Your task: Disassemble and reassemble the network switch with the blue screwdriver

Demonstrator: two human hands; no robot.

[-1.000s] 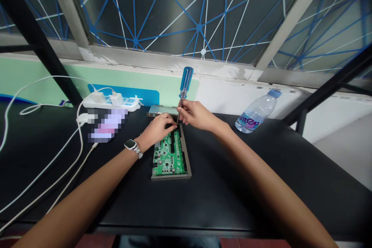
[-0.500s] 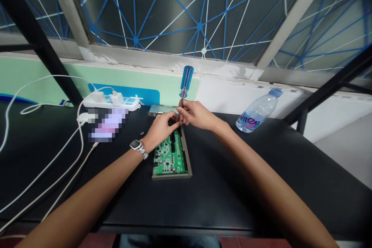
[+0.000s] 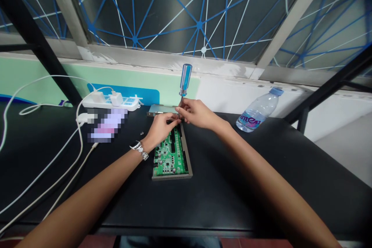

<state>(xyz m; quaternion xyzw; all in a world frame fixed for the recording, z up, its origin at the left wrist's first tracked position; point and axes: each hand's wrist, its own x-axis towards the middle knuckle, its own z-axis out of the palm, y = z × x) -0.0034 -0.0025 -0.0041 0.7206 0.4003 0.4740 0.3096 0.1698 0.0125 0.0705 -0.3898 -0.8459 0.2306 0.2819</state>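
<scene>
A screwdriver (image 3: 185, 79) with a clear blue handle stands nearly upright, handle on top. My right hand (image 3: 199, 114) is closed around its metal shaft below the handle. Lower down, the thumb and fingers of my left hand (image 3: 161, 128) close about the bottom of the shaft; the tip is hidden between them. Under my left hand lies a green circuit board (image 3: 171, 161) in a shallow grey metal casing (image 3: 188, 161). My fingers cover the casing's far end. A silver watch (image 3: 140, 149) is on my left wrist.
Behind the hands lies a flat metal panel (image 3: 162, 109). To the left are a white power strip (image 3: 130, 103), a blurred-out phone (image 3: 109, 126), loose white cables (image 3: 80, 135) and small metal bits (image 3: 142, 133). A water bottle (image 3: 257, 112) leans at the right on the black table (image 3: 232, 197).
The screwdriver's handle has turned and shifted slightly left. Both hands keep nearly the same place, and the board and casing have not visibly moved.
</scene>
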